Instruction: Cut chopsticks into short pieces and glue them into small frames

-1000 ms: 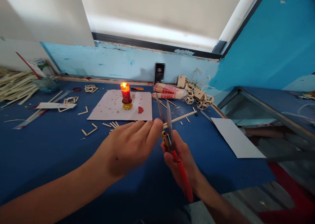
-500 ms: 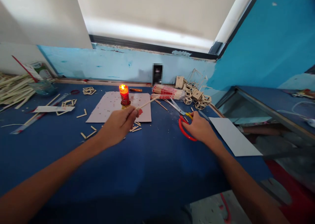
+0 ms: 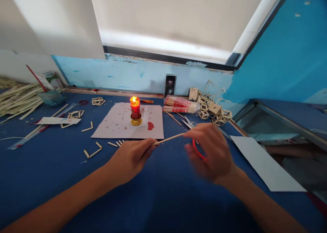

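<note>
My left hand (image 3: 135, 156) pinches a thin wooden stick (image 3: 170, 137) near its left end, low over the table. The stick points right, and its far end meets the fingertips of my right hand (image 3: 211, 151). That hand is blurred, its thumb apart from the fingers; whether the fingertips grip the stick is unclear. Behind it lie scissors with red handles (image 3: 198, 151), their blades (image 3: 189, 122) pointing away and partly covered by the hand. A lit red candle (image 3: 135, 110) in a gold holder stands on white card (image 3: 116, 124) with wax spots. Short cut sticks (image 3: 119, 143) lie before it.
Sticks in a red-printed plastic wrap (image 3: 181, 105) lie at the back, beside a pile of small stick frames (image 3: 213, 108). A white sheet (image 3: 265, 163) is at the right. A glass bowl (image 3: 51, 97) and a heap of strips (image 3: 19, 98) are at the left.
My right hand has let go of the scissors, which now rest on the table, and reached to the stick's end. My left hand has brought the stick nearer to me. The view has shifted slightly.
</note>
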{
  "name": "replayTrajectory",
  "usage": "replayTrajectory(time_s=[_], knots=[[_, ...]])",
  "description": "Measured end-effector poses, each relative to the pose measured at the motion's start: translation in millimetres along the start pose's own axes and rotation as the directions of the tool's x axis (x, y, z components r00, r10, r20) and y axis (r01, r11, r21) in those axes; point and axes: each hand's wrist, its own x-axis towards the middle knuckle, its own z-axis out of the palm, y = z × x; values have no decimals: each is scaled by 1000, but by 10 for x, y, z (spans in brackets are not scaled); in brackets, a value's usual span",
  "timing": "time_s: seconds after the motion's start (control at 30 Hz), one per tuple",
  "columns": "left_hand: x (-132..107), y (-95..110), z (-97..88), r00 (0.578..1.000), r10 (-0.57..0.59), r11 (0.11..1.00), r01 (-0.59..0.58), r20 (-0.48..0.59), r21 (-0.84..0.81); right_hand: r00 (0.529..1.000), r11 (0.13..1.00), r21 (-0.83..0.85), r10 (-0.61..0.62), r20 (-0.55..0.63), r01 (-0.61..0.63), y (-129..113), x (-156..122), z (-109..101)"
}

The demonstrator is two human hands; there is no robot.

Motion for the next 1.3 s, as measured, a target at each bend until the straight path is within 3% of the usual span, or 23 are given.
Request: replayTrajectory(time_s=[0.03, 0.07, 0.13, 0.2, 0.43, 0.67, 0.93, 1.17, 1.3], knots=[[-9, -25, 32, 1000, 4, 1000, -4, -7, 10, 992, 993, -37, -114, 61, 116, -80, 73, 70], [-19, -47, 61, 1000, 6, 1000, -5, -15, 17, 981, 986, -59, -146, 130, 154, -132, 138, 150], [-46, -71, 98, 1000, -3, 1000, 3, -30, 25, 944, 982, -27, -169, 283, 184, -161, 230, 319], [-73, -62, 104, 999, -22, 1000, 23, -38, 19, 926, 984, 31, -176, 334, 177, -129, 265, 461], [-102, 68, 48, 975, -221, 965, 217, -14, -145, 976, 980, 179, -117, 181, 84, -67, 156, 638], [-80, 43, 99, 970, -214, 971, 224, 120, -82, 994, 942, 336, -24, 107, -13, -48, 107, 675], [-80, 13, 155, 979, -190, 981, 187, 70, 40, 993, 923, 382, 2, 118, -47, -55, 47, 721], [-79, -47, 156, 977, -184, 978, 171, 105, 122, 990, 939, 335, 37, 140, -82, -88, 15, 791], [-81, -43, 136, 978, -200, 964, 184, 63, 192, 981, 924, 347, 113, 160, -163, -138, 32, 820]])
